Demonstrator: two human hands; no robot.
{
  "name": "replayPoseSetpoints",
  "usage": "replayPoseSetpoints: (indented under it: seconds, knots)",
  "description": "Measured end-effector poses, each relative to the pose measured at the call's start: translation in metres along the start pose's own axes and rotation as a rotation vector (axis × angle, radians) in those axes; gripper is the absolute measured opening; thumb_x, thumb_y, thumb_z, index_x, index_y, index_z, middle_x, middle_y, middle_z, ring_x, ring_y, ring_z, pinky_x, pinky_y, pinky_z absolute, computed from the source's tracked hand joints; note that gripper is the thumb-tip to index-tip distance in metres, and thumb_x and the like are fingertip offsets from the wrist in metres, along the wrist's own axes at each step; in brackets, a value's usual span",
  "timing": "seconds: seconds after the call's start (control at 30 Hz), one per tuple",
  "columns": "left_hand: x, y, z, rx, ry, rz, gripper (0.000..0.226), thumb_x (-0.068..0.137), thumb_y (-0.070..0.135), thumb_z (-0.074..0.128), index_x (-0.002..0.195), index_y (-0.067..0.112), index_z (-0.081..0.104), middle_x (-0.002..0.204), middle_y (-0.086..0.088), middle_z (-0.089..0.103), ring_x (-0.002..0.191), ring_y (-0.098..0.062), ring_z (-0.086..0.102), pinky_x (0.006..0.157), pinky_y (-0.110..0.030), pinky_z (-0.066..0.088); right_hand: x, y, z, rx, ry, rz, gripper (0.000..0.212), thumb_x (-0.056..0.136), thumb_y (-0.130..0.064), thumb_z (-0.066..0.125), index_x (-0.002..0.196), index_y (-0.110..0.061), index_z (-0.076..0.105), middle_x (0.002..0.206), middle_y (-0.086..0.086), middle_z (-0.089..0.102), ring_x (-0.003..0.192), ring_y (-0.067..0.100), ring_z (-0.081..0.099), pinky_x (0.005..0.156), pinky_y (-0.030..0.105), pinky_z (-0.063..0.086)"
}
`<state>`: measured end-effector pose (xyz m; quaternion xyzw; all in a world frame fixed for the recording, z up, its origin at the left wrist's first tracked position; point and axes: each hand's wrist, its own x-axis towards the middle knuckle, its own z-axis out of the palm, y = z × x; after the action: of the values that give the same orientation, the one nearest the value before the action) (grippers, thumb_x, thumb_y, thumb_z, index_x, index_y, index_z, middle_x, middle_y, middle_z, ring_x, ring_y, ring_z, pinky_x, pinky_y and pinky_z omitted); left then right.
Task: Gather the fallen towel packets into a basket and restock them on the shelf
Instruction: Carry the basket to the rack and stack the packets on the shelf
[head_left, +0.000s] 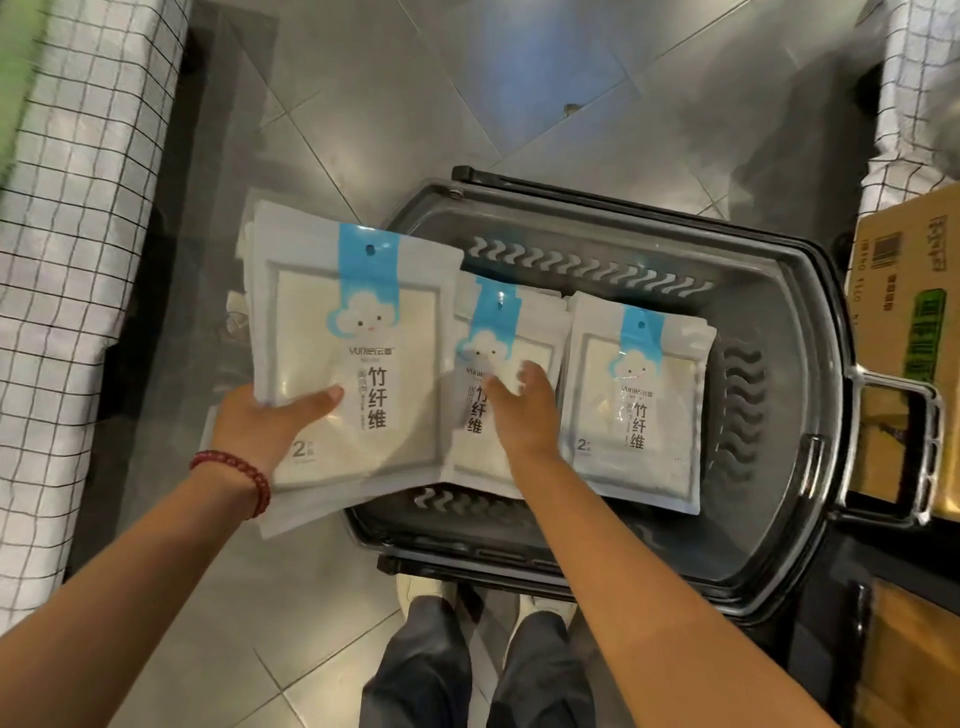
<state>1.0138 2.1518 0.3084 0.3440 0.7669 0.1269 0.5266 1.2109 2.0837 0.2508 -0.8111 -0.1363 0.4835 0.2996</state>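
**Left hand loaded, right hand flat on the basket's middle stack**

Head view: A dark grey basket (779, 332) stands on the grey tiled floor (395, 104), just ahead of the person's shoes and dark trousers (426, 670). At the basket's 3 o'clock its looped side handle (930, 447) lies against a cardboard box (909, 291). Checked cloth (78, 260) hangs down the whole 9 o'clock side of the view, and a second piece of checked cloth (919, 93) hangs at 1 o'clock, so the aisle is hemmed in on both sides.

The left hand (270, 421), with a red bead bracelet (239, 475) on its wrist, grips a thick stack of towel packets (363, 322). The thumb lies across the top packet's front and the fingers are hidden beneath. This held stack overhangs the basket's rim at 9 o'clock.

Inside the basket lie two more piles, a middle stack (493, 322) and a right stack (644, 415), side by side and touching. The right hand (524, 410) is spread, its straight fingers laid flat on the middle stack's top packet and holding nothing. It is blurred, so finer detail cannot be told.
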Motion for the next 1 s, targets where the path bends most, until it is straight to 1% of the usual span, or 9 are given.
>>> replayPoseSetpoints:
  seconds: [0.1, 0.2, 0.3, 0.43, 0.53, 0.63, 0.77, 0.83, 1.0]
  knots:
    - [0.006, -0.003, 0.001, 0.014, 0.065, 0.022, 0.033, 0.072, 0.016, 0.079, 0.102, 0.016, 0.065, 0.087, -0.004, 0.065, 0.068, -0.008, 0.061, 0.06, -0.02, 0.046, 0.014, 0.02, -0.015, -0.062, -0.01, 0.273, 0.062, 0.087, -0.022, 0.062, 0.139, -0.003, 0.034, 0.134, 0.01, 0.049, 0.122, 0.027, 0.049, 0.095, 0.026, 0.043]
    - [0.008, -0.006, 0.004, 0.04, 0.094, 0.054, 0.036, 0.071, 0.017, 0.08, 0.104, 0.016, 0.065, 0.087, -0.004, 0.064, 0.067, -0.007, 0.059, 0.06, -0.02, 0.044, 0.015, 0.03, -0.016, 0.034, -0.119, 0.39, 0.06, 0.084, -0.016, 0.068, 0.136, -0.005, 0.04, 0.13, 0.011, 0.054, 0.116, 0.026, 0.055, 0.094, 0.029, 0.045]
    - [0.008, -0.008, 0.007, 0.025, 0.082, 0.058, 0.034, 0.072, 0.017, 0.079, 0.102, 0.019, 0.064, 0.085, -0.001, 0.064, 0.07, -0.007, 0.06, 0.058, -0.021, 0.045, 0.009, 0.035, -0.012, 0.014, -0.055, 0.343, 0.051, 0.082, -0.013, 0.067, 0.129, -0.007, 0.048, 0.123, 0.01, 0.059, 0.109, 0.025, 0.058, 0.094, 0.036, 0.049]
    - [0.008, -0.009, 0.012, 0.023, 0.065, 0.07, 0.031, 0.073, 0.016, 0.078, 0.1, 0.02, 0.064, 0.081, 0.001, 0.064, 0.071, -0.008, 0.06, 0.059, -0.022, 0.045, 0.008, 0.033, -0.012, 0.122, 0.077, 0.306, 0.047, 0.081, -0.012, 0.068, 0.124, -0.007, 0.049, 0.106, 0.006, 0.06, 0.097, 0.021, 0.058, 0.08, 0.029, 0.048]
    - [0.01, -0.007, 0.015, 0.046, 0.063, 0.07, 0.033, 0.073, 0.017, 0.078, 0.102, 0.017, 0.065, 0.085, -0.002, 0.065, 0.072, -0.012, 0.061, 0.063, -0.025, 0.047, 0.006, 0.029, -0.015, 0.122, 0.05, 0.241, 0.017, 0.084, -0.014, 0.067, 0.089, -0.008, 0.051, 0.087, 0.009, 0.057, 0.083, 0.021, 0.056, 0.074, 0.032, 0.047]
    - [0.011, -0.009, 0.013, 0.022, 0.063, 0.042, 0.032, 0.073, 0.018, 0.079, 0.102, 0.017, 0.066, 0.085, -0.001, 0.065, 0.073, -0.011, 0.062, 0.062, -0.024, 0.048, 0.001, 0.024, -0.022, 0.07, 0.134, 0.05, 0.036, 0.089, -0.011, 0.06, 0.067, -0.015, 0.032, 0.066, 0.0, 0.037, 0.062, 0.014, 0.036, 0.061, 0.027, 0.034]
    - [0.009, -0.011, 0.009, 0.036, 0.073, 0.071, 0.03, 0.074, 0.019, 0.078, 0.1, 0.022, 0.064, 0.082, 0.003, 0.064, 0.073, -0.009, 0.061, 0.06, -0.023, 0.046, -0.013, 0.01, -0.046, 0.131, 0.381, -0.163, 0.01, 0.091, -0.007, 0.056, 0.093, -0.014, 0.049, 0.076, -0.014, 0.049, 0.069, -0.002, 0.049, 0.066, 0.014, 0.045]
    - [0.007, -0.01, 0.01, 0.054, 0.06, 0.08, 0.028, 0.074, 0.019, 0.077, 0.098, 0.023, 0.063, 0.081, 0.003, 0.063, 0.072, -0.008, 0.06, 0.059, -0.023, 0.045, -0.018, 0.005, -0.061, 0.231, 0.464, -0.214, 0.015, 0.089, -0.004, 0.057, 0.094, -0.016, 0.048, 0.077, -0.015, 0.05, 0.067, -0.007, 0.05, 0.06, 0.007, 0.044]
    - [0.004, -0.003, 0.014, 0.025, -0.073, 0.017, 0.02, 0.073, 0.018, 0.078, 0.089, 0.02, 0.066, 0.078, 0.006, 0.067, 0.074, -0.011, 0.064, 0.059, -0.023, 0.046, -0.021, -0.01, -0.069, 0.375, 0.249, -0.059, 0.009, 0.085, 0.001, 0.056, 0.089, 0.002, 0.048, 0.089, 0.023, 0.056, 0.072, 0.022, 0.054, 0.069, 0.035, 0.049]
